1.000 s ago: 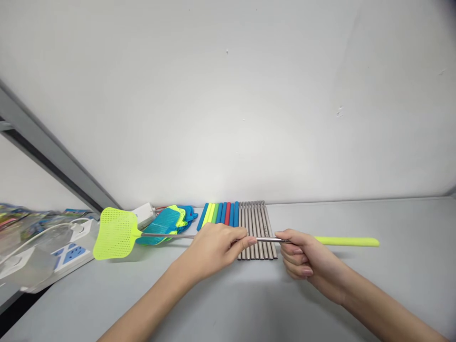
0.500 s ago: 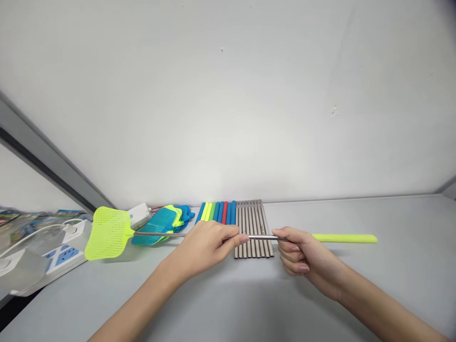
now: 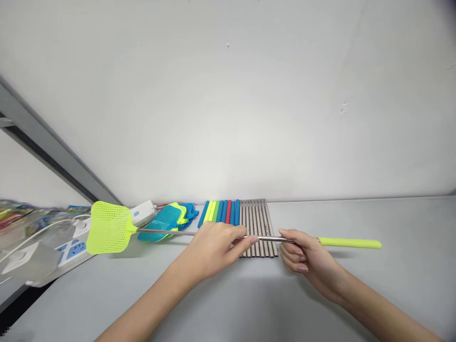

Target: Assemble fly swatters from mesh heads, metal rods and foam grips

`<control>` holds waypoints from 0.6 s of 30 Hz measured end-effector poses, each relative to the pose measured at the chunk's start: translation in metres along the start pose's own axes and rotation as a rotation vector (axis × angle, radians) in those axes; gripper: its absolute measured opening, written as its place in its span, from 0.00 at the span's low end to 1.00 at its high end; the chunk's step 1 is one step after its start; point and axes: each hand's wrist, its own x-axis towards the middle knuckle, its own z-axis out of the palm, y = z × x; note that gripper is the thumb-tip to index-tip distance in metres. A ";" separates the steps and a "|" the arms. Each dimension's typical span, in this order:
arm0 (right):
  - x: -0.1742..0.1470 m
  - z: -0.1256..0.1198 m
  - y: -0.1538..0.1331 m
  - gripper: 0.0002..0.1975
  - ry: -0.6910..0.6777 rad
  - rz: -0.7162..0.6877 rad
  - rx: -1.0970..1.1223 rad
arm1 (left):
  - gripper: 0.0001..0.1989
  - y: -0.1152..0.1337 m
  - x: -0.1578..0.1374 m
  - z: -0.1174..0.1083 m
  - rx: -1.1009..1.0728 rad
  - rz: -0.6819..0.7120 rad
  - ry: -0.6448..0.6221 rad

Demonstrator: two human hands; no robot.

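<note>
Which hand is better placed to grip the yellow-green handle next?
Probably the right hand: it closes around the metal rod, beside the visible handle. The left hand holds the rod farther off, toward the swatter head.

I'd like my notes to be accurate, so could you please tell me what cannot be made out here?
All in the head view:
- The stretches of metal rod inside the left hand and right hand: covered by those hands.
- Lower stacked swatter heads: largely covered by those on top.
- Packages at far left: blurred, cut off by the left edge.
- Both forearms' far ends: outside the frame.
</note>
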 end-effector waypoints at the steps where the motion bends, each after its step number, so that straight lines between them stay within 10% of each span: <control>1: 0.000 0.001 0.000 0.21 -0.009 -0.007 0.004 | 0.21 0.001 0.000 0.000 0.015 0.000 0.001; 18: -0.004 0.018 -0.001 0.22 -0.075 0.046 0.074 | 0.19 0.015 0.001 -0.005 0.044 0.008 -0.001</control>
